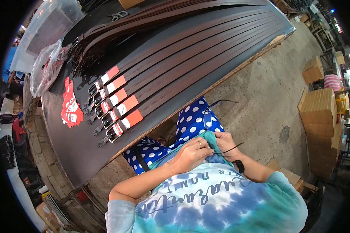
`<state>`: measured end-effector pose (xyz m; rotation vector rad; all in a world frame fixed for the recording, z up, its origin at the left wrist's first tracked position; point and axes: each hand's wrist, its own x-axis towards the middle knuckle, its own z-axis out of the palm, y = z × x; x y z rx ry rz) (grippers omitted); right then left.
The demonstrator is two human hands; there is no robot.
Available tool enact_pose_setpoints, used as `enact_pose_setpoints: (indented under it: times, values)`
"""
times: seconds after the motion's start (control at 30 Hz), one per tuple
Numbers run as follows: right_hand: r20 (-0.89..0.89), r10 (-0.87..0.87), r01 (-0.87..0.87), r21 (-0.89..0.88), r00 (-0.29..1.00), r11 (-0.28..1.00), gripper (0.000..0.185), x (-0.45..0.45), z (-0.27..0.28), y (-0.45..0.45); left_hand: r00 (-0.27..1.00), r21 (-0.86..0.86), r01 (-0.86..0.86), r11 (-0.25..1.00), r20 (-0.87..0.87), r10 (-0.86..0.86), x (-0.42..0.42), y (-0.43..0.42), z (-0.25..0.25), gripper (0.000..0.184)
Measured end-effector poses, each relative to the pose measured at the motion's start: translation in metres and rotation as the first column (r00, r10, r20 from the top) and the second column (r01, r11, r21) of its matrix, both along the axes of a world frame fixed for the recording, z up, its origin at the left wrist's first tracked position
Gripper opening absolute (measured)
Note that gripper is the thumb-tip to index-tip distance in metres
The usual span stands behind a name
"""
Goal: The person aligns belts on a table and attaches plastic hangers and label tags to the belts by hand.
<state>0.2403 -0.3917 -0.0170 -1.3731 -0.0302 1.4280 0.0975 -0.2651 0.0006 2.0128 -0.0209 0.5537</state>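
A pair of glasses (208,119) with thin dark temples lies over my lap, one lens showing and the other side covered by teal shirt cloth (210,139). My left hand (192,154), with a ring, is closed on the bunched cloth from the left. On the right, my right hand (228,146), with a dark watch at the wrist, pinches the cloth and glasses together. One temple sticks out beside its fingers. Beyond my lap, several dark brown belts (175,66) lie side by side on the table, buckles at the left, with red-and-white tags (133,119).
The dark table (72,159) has a worn wooden edge close to my knees. Loose red tags (72,106), a plastic bag (46,72), a clear bin (46,31), scissors (119,16) and a belt bundle (105,37) are on it. Cardboard boxes (319,112) stand at the right.
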Motion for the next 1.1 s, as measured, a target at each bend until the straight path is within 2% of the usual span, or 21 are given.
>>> enact_pose_setpoints:
  times: [0.03, 0.1, 0.2, 0.33, 0.4, 0.53, 0.57, 0.63, 0.7, 0.77, 0.87, 1.0, 1.1]
  values:
    - [-0.001, -0.001, 0.001, -0.001, 1.0, 1.0, 0.016, 0.001, 0.002, 0.0, 1.0, -0.015, -0.006, 1.0, -0.008, 0.006, 0.0, 0.001, 0.0, 0.024]
    - [-0.13, 0.035, -0.026, 0.071, 0.991, 0.997, 0.016, 0.005, 0.005, 0.001, 1.0, -0.03, -0.013, 0.999, -0.016, 0.012, -0.001, 0.001, 0.0, 0.024]
    - [-0.218, 0.055, -0.046, 0.046, 0.975, 0.998, 0.018, 0.008, 0.015, 0.008, 1.0, -0.015, -0.006, 1.0, -0.014, 0.006, 0.0, 0.0, -0.001, 0.023]
    - [-0.21, 0.019, -0.007, 0.055, 0.978, 0.998, 0.017, 0.005, -0.007, 0.006, 1.0, 0.029, 0.026, 0.999, -0.016, -0.025, -0.001, 0.003, -0.001, 0.021]
    - [-0.088, 0.048, -0.044, 0.047, 0.995, 0.998, 0.014, 0.005, -0.013, 0.004, 0.999, 0.032, 0.037, 0.999, -0.013, -0.037, -0.002, 0.004, 0.0, 0.02]
    - [-0.037, 0.027, -0.025, 0.035, 0.999, 0.999, 0.015, 0.002, -0.01, 0.001, 1.0, -0.008, -0.007, 1.0, -0.019, 0.007, -0.001, 0.003, 0.004, 0.019]
    - [-0.092, 0.006, 0.0, 0.066, 0.996, 0.998, 0.015, 0.003, -0.015, -0.002, 0.999, -0.02, -0.024, 1.0, -0.024, 0.024, -0.001, 0.003, 0.004, 0.019]
    - [-0.2, 0.078, -0.075, 0.019, 0.977, 0.997, 0.021, 0.009, -0.002, 0.0, 0.999, -0.031, -0.017, 0.999, -0.043, 0.015, 0.0, 0.005, -0.002, 0.018]
    - [-0.33, 0.157, -0.093, 0.201, 0.931, 0.975, 0.024, 0.013, -0.012, 0.001, 0.999, 0.023, 0.015, 1.0, -0.037, -0.014, 0.0, 0.007, -0.007, 0.018]
    - [-0.407, 0.191, -0.109, 0.215, 0.893, 0.97, 0.033, 0.016, 0.0, 0.008, 0.998, 0.055, 0.017, 0.998, -0.06, -0.014, 0.003, 0.008, 0.003, 0.021]
    - [-0.321, 0.205, -0.146, 0.199, 0.925, 0.969, 0.037, 0.014, -0.037, 0.006, 1.0, 0.069, 0.018, 0.997, -0.005, -0.018, 0.006, 0.007, 0.003, 0.021]
    - [-0.072, 0.167, -0.16, 0.099, 0.983, 0.982, 0.02, 0.006, -0.015, 0.012, 0.998, 0.073, 0.021, 0.997, -0.053, -0.017, 0.0, 0.007, 0.0, 0.021]
    - [0.018, 0.164, -0.165, 0.046, 0.986, 0.985, 0.02, 0.004, -0.019, 0.007, 0.999, 0.094, 0.003, 0.996, -0.051, 0.002, 0.002, 0.006, -0.003, 0.021]
